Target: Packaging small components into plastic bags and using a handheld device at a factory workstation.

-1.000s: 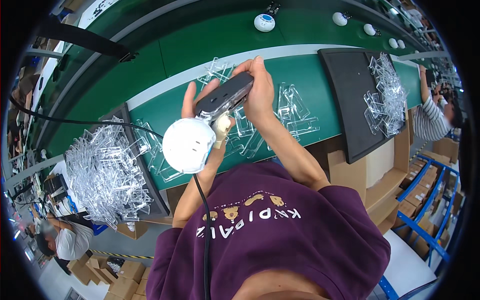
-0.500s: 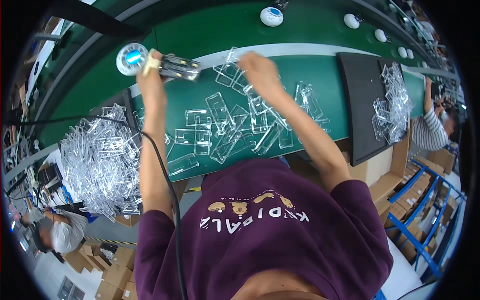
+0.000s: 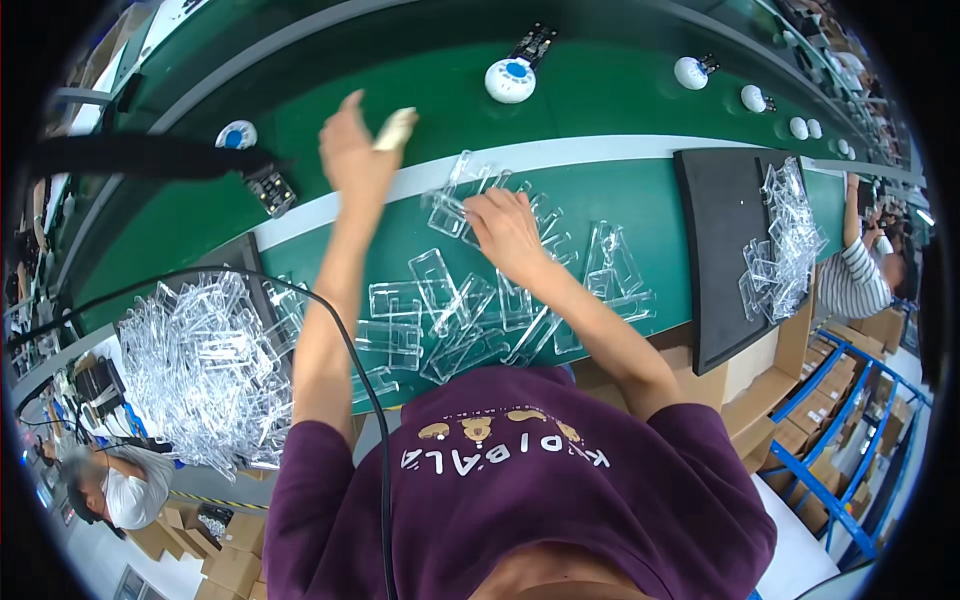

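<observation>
My left hand (image 3: 362,150) is over the green belt (image 3: 420,95), empty and blurred, its fingers apart. A cream finger cot (image 3: 396,130) covers its thumb. To its left is a white round device (image 3: 237,134) with a blue centre, and a black circuit board (image 3: 270,190) lies just below it. My right hand (image 3: 508,235) is closed at the far side of a loose spread of clear plastic frames (image 3: 465,310). Its fingertips grip a clear plastic frame (image 3: 447,212), which is slightly blurred.
Another white round device (image 3: 511,82) with a board lies farther along the belt, and several more are to the right. A large heap of clear frames (image 3: 200,370) is at left. A black tray (image 3: 735,260) stands at right beside more frames. A black cable (image 3: 345,330) crosses near my left arm.
My left hand has let go of the circuit board and moved right. The board now lies by the left round device. My right hand has drawn slightly nearer, and the view has shifted.
</observation>
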A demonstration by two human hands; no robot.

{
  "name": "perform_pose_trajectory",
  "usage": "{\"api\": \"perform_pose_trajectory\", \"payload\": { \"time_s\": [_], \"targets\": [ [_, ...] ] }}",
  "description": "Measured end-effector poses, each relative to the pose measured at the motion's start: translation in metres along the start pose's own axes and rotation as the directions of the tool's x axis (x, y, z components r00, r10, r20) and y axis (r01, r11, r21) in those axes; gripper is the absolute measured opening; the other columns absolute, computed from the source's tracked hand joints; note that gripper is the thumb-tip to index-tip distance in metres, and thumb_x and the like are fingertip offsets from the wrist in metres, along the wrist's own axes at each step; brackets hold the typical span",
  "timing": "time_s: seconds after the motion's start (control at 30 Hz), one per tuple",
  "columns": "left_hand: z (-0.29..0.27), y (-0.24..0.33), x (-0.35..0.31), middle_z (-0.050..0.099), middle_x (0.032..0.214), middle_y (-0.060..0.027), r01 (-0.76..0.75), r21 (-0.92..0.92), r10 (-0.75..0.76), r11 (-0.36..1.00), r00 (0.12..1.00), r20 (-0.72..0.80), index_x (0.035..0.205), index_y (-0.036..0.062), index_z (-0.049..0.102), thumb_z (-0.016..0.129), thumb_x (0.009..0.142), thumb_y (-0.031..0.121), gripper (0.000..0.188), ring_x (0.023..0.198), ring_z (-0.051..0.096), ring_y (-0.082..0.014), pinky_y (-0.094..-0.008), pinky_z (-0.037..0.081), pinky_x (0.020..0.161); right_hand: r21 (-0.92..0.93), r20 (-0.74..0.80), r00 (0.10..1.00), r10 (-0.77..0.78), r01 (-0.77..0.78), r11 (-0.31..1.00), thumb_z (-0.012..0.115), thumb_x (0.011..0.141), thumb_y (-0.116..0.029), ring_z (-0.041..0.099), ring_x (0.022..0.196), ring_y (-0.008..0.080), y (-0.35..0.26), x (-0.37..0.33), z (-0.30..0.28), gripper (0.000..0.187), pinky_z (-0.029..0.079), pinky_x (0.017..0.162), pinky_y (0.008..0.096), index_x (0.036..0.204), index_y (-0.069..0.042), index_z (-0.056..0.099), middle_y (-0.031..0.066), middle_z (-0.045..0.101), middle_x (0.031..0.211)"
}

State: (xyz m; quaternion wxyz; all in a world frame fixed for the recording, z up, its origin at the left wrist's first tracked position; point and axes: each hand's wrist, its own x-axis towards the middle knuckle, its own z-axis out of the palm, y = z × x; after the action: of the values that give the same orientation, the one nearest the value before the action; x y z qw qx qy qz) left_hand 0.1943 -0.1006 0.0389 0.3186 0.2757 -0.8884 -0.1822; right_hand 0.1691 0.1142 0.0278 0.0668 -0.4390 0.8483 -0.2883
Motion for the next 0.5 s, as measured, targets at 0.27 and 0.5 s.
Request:
{"api": "perform_pose_trajectory", "payload": {
  "time_s": [0.27, 0.5],
  "targets": [
    [0.090, 0.104, 0.031, 0.056, 0.099, -0.0211, 0.151, 0.018, -0.149, 0.988, 0.940, 0.306, 0.121, 0.0005, 0.039, 0.073, 0.063, 0.050, 0.084, 0.090, 0.055, -0.0373, -0.0423, 0.043, 0.079, 0.847, 0.175, 0.894, 0.413, -0.351, 0.399, 0.046, 0.091, -0.023, 0.054, 0.080, 0.0165, 0.011, -0.032, -0.063, 0.033, 0.044, 0.065, 0.0307, 0.119, -0.004, 0.049, 0.0095, 0.058, 0.090],
    [0.045, 0.085, 0.026, 0.057, 0.096, -0.0189, -0.137, -0.184, 0.151, 0.973, 0.987, 0.063, 0.115, 0.0009, 0.040, 0.075, 0.064, 0.044, 0.076, 0.085, 0.059, -0.0336, -0.0414, 0.048, 0.076, 0.909, 0.416, 0.868, 0.271, -0.387, -0.157, 0.043, 0.093, -0.029, 0.052, 0.083, 0.0138, 0.046, -0.049, -0.107, 0.044, 0.044, 0.073, 0.0285, 0.123, 0.002, 0.044, 0.0093, 0.057, 0.095]
  ]
}}
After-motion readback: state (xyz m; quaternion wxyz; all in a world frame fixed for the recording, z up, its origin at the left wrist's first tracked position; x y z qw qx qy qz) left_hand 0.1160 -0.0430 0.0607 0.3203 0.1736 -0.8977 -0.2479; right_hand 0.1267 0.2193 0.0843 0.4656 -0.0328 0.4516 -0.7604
